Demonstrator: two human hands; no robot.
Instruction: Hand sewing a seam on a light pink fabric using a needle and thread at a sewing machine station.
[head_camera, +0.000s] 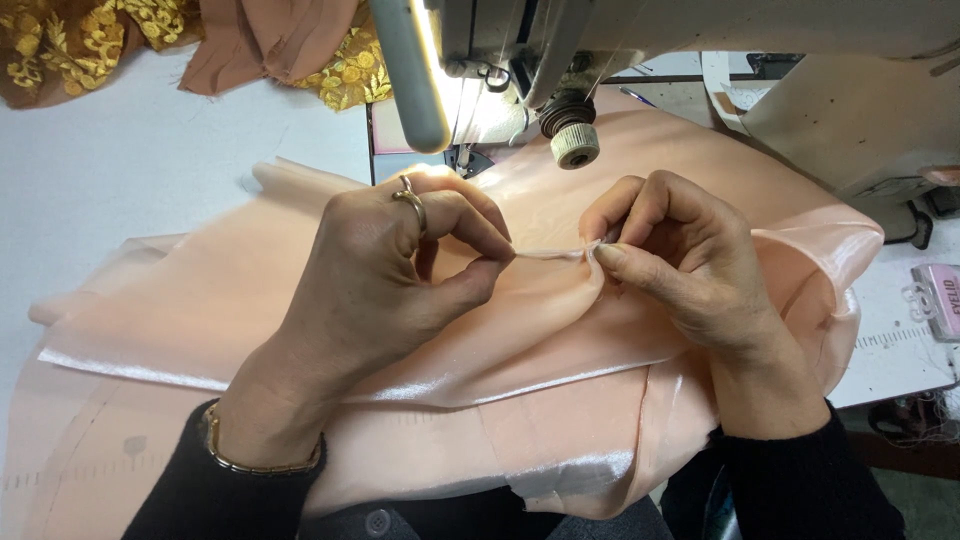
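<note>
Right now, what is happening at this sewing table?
A person sits at a sewing machine and works a shiny peach fabric with both bare hands. The left hand, with a ring, and the right hand each pinch a folded edge of the fabric between thumb and fingers, close together, just in front of the machine's needle area. The rest of the fabric lies spread over the white table. Brown cloth with gold embroidery lies at the far left corner.
</note>
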